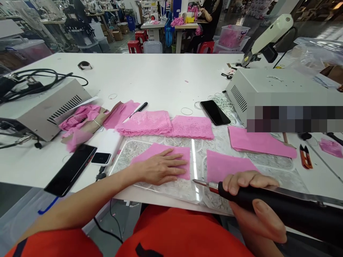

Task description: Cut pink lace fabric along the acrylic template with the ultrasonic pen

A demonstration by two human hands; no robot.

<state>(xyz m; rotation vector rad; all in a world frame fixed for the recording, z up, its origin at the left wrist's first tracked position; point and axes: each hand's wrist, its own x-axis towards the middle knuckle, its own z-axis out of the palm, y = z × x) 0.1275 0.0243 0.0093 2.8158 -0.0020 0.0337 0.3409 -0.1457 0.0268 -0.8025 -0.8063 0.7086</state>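
Observation:
My left hand [163,167] lies flat, fingers spread, on a pink fabric piece [146,152] over a clear-covered, marbled mat [160,191]. In my right hand [254,189] is a thick black handheld tool [289,205] with a slim pointed metal tip. That tip points left, near the lower right corner of the fabric under my left hand. A second pink piece [227,166] lies just beyond my right hand, partly covered by it. Behind both are a stack of pink lace pieces [147,123] and another lace piece [193,127].
Grey metal boxes stand left [45,107] and right [238,92]. Phones [71,170] [215,112], a white power bank [108,144], a pen [139,109], bundled pink fabric [83,119], a pink stack [259,141] and orange snips [305,157] lie around. Someone [209,21] sits at the back.

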